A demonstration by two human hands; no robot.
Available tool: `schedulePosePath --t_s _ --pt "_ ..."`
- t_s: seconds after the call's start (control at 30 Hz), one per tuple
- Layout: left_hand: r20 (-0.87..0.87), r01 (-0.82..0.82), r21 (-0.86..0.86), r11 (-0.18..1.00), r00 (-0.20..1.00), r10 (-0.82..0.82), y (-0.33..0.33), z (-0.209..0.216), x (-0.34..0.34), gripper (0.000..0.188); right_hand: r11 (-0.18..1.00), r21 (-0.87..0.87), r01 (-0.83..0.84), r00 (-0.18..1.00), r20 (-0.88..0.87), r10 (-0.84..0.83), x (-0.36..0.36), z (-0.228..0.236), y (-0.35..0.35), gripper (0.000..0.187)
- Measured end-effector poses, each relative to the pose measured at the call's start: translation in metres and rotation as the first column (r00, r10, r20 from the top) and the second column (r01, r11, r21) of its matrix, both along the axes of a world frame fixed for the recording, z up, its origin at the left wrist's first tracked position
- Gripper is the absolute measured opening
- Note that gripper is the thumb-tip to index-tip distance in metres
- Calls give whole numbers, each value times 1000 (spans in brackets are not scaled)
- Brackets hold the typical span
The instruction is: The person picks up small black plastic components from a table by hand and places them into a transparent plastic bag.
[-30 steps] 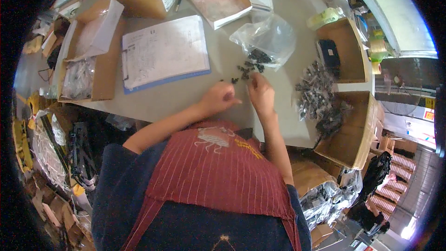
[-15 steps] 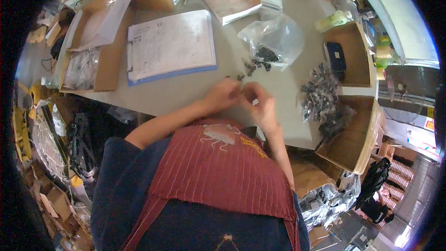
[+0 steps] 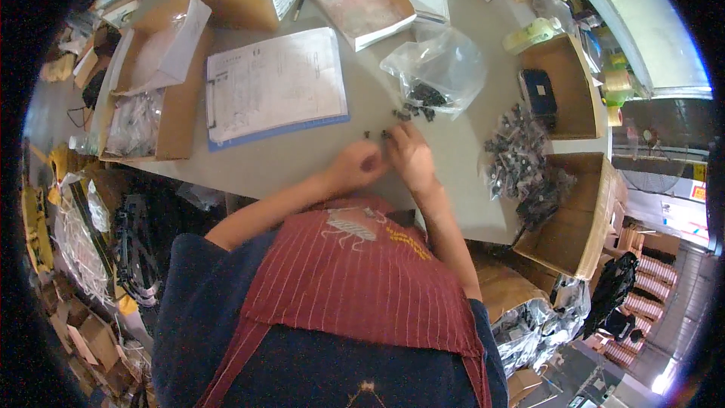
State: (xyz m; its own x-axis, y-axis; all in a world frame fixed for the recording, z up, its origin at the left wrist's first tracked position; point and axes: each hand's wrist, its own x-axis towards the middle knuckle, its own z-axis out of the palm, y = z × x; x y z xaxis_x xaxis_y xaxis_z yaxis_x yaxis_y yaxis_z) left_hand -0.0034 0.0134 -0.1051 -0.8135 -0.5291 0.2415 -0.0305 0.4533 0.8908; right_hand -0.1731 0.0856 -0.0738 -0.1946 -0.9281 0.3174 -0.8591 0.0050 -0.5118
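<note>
Your bare, curled left hand sat just beside your bare right hand, near small, loose black pieces; I couldn't tell what either grasped.

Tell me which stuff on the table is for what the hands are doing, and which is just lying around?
Seems part of the job:
- small black parts, by the right hand
- clear plastic bag around some of them
- probably the heap of filled clear packets

Probably just lying around:
- yellow-green bottle
- dark flat case
- maybe the blue clipboard, untouched
</note>
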Motion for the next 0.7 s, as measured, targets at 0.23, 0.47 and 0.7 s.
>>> schedulePosePath --t_s 0.23,0.47,0.7 --pt "25 -66 153 986 998 63 3 8 7 28 977 195 88 996 1 -90 -7 3 26 17" --pt "91 -15 16 1000 996 14 6 5 9 22 995 88 44 951 300 -69 4 41 42 16" --pt "-41 -13 160 987 999 20 -1 -13 1 26 985 75 -158 892 438 110 33 73 31 22"
